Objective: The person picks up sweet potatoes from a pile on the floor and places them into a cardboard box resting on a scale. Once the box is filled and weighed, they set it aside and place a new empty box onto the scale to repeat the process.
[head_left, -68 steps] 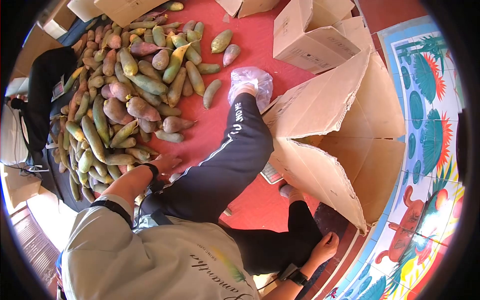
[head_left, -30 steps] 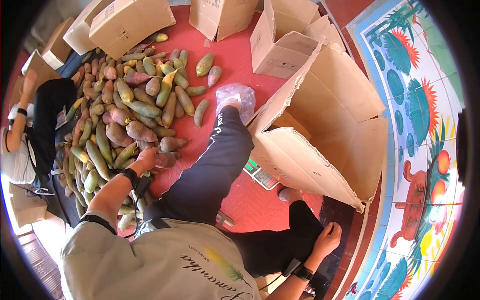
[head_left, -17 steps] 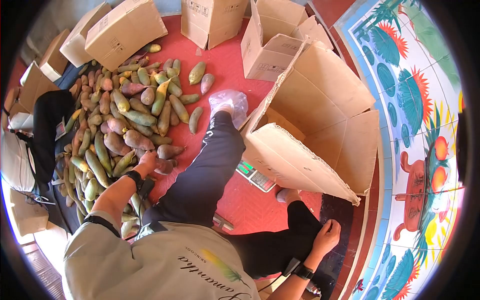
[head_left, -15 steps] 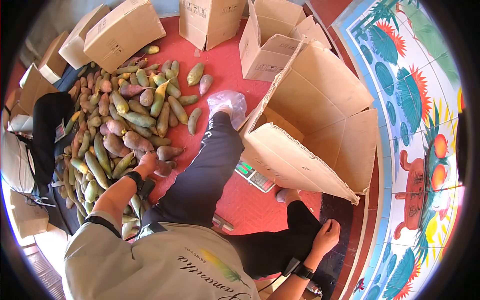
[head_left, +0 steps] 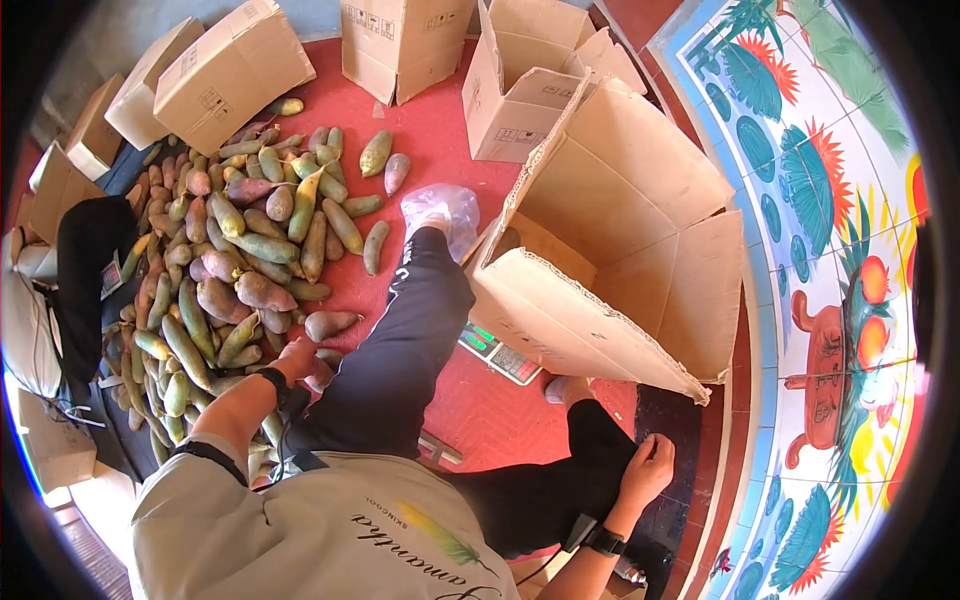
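My left hand [head_left: 297, 360] is at the near edge of a large pile of green and reddish-purple radishes [head_left: 265, 250]. Its fingers are bunched against a reddish radish [head_left: 320, 375] beside my thigh, partly hidden by the hand. Just beyond the fingers lies another tapered reddish radish [head_left: 330, 325]. My right hand [head_left: 655, 462] rests over my bent right knee, fingers loosely curled with nothing visible in them. Between my legs, a digital scale [head_left: 515, 365] with lit green digits shows from under a large open cardboard box [head_left: 600, 310].
Another open carton [head_left: 515, 130] and a tall carton [head_left: 400, 50] stand at the back. More cartons [head_left: 230, 80] lean behind the pile. At far left is another person's dark-clothed leg [head_left: 90, 260], near a second scale [head_left: 110, 280]. A painted tile wall [head_left: 800, 230] borders the right.
My left hand has moved slightly toward my body, and the radishes by its fingers have shifted the same way. My right hand stays on the knee. The view has shifted slightly.
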`<state>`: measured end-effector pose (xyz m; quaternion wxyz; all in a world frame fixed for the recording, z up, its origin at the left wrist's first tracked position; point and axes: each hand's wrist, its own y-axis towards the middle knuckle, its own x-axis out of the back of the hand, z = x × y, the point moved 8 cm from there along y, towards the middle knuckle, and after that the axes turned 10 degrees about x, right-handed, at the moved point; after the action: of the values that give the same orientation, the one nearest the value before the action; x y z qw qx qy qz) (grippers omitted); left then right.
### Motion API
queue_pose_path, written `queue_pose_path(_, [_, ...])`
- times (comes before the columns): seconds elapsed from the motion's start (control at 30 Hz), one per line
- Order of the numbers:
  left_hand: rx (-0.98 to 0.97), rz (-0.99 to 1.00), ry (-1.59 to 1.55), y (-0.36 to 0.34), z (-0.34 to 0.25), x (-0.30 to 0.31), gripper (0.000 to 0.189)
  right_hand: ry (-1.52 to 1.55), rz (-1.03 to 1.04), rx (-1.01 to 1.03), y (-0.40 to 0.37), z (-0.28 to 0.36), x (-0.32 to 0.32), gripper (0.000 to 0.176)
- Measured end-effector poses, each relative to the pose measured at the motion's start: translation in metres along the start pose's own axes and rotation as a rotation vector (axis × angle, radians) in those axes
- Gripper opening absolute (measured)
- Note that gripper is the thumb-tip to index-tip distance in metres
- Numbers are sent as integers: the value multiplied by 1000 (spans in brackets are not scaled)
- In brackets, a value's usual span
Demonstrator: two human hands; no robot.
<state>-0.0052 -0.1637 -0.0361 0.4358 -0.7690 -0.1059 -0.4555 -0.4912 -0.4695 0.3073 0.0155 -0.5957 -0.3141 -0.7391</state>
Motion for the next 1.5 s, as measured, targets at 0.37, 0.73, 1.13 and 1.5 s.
queue_pose_path(0.37, [82, 113, 39, 6, 17, -24, 34, 16, -17, 0, 0, 1, 2, 10])
queue_pose_path(0.73, [169, -95, -36, -15, 12, 61, 39, 25, -33, 8, -2, 0, 3, 10])
queue_pose_path(1.13, [105, -417, -219, -27, -1, 159, 50, 57, -106, 24, -6, -3, 7, 8])
queue_pose_path(1.5, [-397, -893, -786, -128, -120, 353, 49, 96, -150, -2, -7, -2, 15, 5])
